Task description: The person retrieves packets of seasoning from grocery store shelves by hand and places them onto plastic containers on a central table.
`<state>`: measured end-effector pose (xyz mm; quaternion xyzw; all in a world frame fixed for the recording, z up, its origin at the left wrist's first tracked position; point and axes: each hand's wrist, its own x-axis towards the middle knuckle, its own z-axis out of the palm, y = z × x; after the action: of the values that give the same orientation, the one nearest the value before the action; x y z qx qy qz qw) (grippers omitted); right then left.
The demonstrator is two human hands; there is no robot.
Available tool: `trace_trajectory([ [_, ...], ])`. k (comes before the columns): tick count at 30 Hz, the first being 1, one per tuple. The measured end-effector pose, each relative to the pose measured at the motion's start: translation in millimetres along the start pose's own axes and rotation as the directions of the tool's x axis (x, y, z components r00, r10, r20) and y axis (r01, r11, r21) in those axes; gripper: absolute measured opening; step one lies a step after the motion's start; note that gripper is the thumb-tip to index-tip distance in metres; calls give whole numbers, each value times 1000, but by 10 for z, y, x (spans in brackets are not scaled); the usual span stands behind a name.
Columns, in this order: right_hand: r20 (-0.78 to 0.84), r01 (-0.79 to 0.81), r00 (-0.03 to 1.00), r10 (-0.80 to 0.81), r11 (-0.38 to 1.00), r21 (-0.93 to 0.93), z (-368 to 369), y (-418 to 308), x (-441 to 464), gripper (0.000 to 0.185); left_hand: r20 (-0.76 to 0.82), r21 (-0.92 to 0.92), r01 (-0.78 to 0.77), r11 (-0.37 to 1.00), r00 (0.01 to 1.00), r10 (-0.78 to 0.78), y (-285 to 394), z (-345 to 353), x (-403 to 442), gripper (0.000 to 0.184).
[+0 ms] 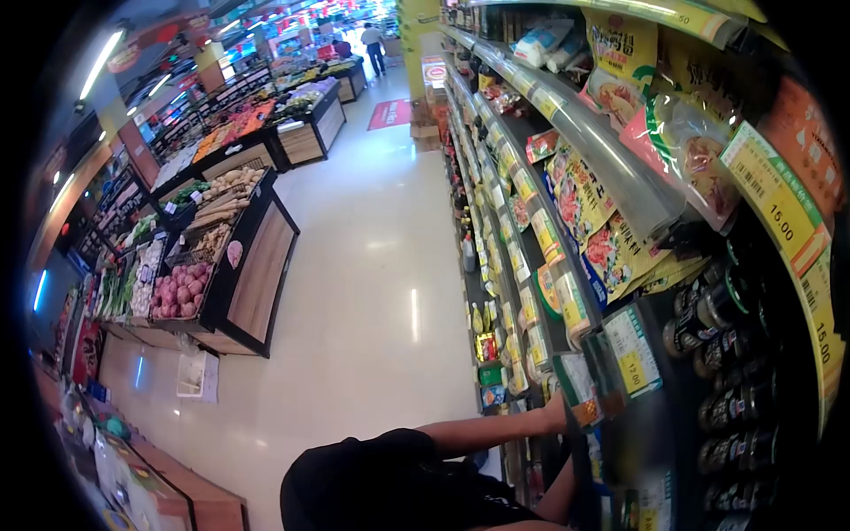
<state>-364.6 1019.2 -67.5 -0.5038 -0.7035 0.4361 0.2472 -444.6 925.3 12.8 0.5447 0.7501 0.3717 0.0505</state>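
Note:
My left hand point(555, 412) reaches in at the edge of the shelf rack, with its fingers hidden behind a price-tag holder point(580, 388). Lower down, my right forearm point(558, 497) runs toward the same rack. The shelf edge hides that hand, so what it holds or touches does not show. Close to my arms are dark jars point(735, 451) lined up on a shelf and a price tag reading 12.00 point(632, 350). Yellow seasoning packets point(620, 252) lie on the shelf above.
Tall shelves with clear plastic edges line the right side. More packets point(620, 66) stand on the upper shelf. Across the aisle floor point(367, 257), a wooden produce stand point(257, 274) holds onions point(181, 290). A white crate point(197, 376) sits on the floor. A person point(373, 46) is far off.

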Motion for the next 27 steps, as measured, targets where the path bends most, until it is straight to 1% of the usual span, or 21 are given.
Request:
trace_trajectory([
  [6,91,85,993,-70,981,-175,-48,-37,73,38,3,-41,-23,999,1000,24,5,68,28,50],
  [10,144,129,985,-94,958,-255,-131,-174,-40,39,-36,-35,-44,998,998,43,71,-182,-102,50],
  [12,161,163,980,-121,945,-284,-182,-274,-128,40,-87,86,-58,995,994,66,183,-434,-230,50],
  [13,170,186,975,-141,939,-291,-199,-345,-198,40,-90,194,-61,979,993,80,250,-610,-317,50],
  [14,175,209,971,-163,933,-294,-219,-417,-287,41,-215,191,-81,978,969,122,327,-745,-425,48],
  [17,123,299,953,-277,926,-230,-253,-698,-691,42,-282,219,-63,974,951,126,342,-882,-1011,55],
  [18,102,334,942,-320,923,-189,-279,-782,-874,42,-273,172,-41,984,958,87,337,-947,-1300,52],
  [19,-14,390,919,-393,915,-98,-193,-748,-1024,37,-275,157,33,987,961,12,318,-982,-1627,51],
  [21,50,431,889,-454,871,237,-199,-854,-1377,30,-280,128,194,973,948,-152,206,-941,-2400,49],
  [22,23,488,853,-521,812,319,-55,-751,-1507,27,-283,118,284,951,928,-242,85,-825,-2873,48],
  [23,130,466,838,-531,818,338,54,-714,-1697,27,-285,109,374,921,899,-331,-25,-757,-3388,47],
  [24,237,441,811,-535,825,354,144,-689,-1912,27,-172,65,532,844,839,-516,-6,-803,-3910,46],
  [25,340,416,773,-535,833,366,243,-658,-2140,27,-51,35,676,736,737,-674,61,-854,-4456,44],
  [26,429,415,724,-540,838,354,403,-558,-2362,32,25,149,758,635,639,-769,146,-894,-5024,43],
  [27,642,456,584,-497,855,246,456,-600,-2618,32,111,291,823,487,477,-872,220,-886,-5562,42],
])
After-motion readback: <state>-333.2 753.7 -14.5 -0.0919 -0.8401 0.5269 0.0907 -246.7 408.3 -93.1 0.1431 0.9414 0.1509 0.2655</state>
